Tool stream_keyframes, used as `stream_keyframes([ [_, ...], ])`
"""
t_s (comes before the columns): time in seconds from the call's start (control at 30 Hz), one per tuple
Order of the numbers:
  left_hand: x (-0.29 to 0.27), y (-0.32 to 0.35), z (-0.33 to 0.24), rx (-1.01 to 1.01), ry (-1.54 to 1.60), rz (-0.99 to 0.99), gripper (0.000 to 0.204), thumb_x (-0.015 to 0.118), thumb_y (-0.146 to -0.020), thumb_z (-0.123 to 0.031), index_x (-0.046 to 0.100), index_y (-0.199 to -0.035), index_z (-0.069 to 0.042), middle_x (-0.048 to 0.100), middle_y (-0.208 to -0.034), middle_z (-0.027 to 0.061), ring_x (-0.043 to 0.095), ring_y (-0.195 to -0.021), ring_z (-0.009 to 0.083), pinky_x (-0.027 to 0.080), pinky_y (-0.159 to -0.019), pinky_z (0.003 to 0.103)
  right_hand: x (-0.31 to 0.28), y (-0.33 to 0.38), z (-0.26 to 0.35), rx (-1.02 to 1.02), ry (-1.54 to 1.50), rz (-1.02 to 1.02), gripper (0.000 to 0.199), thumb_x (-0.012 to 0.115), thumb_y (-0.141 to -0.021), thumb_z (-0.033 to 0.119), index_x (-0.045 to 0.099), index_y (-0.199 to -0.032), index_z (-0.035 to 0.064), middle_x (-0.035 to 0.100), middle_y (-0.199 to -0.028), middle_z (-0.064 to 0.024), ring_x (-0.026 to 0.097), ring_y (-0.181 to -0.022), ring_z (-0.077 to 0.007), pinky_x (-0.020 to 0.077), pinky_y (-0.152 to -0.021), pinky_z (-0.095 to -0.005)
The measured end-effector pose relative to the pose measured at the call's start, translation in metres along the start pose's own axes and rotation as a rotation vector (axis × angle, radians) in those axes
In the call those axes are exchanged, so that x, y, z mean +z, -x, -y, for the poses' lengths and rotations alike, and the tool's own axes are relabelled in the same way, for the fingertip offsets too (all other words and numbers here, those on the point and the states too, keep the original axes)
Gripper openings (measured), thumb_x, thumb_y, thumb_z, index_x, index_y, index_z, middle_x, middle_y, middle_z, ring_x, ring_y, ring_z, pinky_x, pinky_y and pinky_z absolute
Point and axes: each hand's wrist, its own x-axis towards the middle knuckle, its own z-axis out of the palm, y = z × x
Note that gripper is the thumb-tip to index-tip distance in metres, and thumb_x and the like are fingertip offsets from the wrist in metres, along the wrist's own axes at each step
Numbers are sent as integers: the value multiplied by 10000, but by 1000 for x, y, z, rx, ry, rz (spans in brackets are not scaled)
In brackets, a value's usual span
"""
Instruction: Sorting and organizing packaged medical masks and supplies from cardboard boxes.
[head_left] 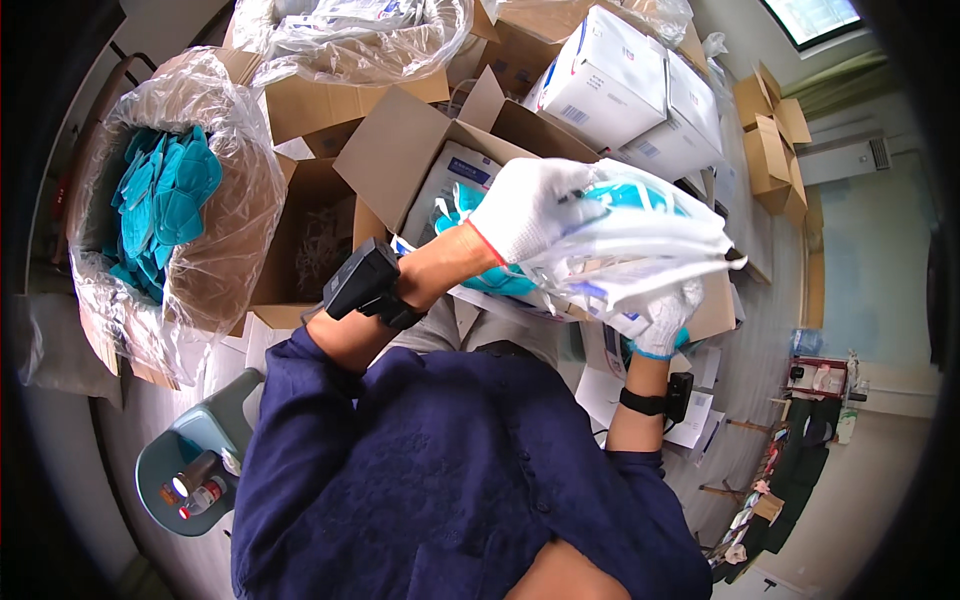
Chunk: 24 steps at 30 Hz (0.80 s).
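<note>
Bag in hand; teal pieces also loose.
We find the gloved left hand's (530, 212) fingers curled firmly on a crinkled white translucent plastic bag (640, 255) above an open brown cardboard carton (392, 145); the gloved right hand (672, 312) is partly behind it, grip unclear. Teal shows through the bag. We judge the work partway: flat teal pieces (165, 195) lie unbagged at left. White rectangular boxes (612, 80) bear barcodes and small print, unreadable.
</note>
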Motion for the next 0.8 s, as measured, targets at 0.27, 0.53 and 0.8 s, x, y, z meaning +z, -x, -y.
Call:
stream_keyframes([
  [0.27,-60,-1,7,-221,-222,16,175,704,-868,-54,656,-1031,-12,655,-816,102,641,-740,98,526,-678,275,-18,-15,29,64,-187,-447,238,624,-945,168,575,-1047,-42,586,-885,-128,618,-752,-234,566,-649,-370],
  [0.53,-67,35,-8,-265,-444,760,783,867,-634,-330,543,-1288,-47,606,-1192,189,618,-1096,332,504,-934,414,-34,-6,0,61,-50,-485,360,615,-969,254,586,-1102,-79,632,-877,-161,637,-730,-217,568,-610,-336],
  [0.8,-71,25,11,-305,-243,627,204,674,-762,-24,700,-963,-43,690,-884,171,656,-832,375,536,-780,400,-108,-26,-72,139,-750,264,314,489,-1014,197,511,-1198,-57,629,-1171,-233,654,-943,-303,527,-862,-415],
])
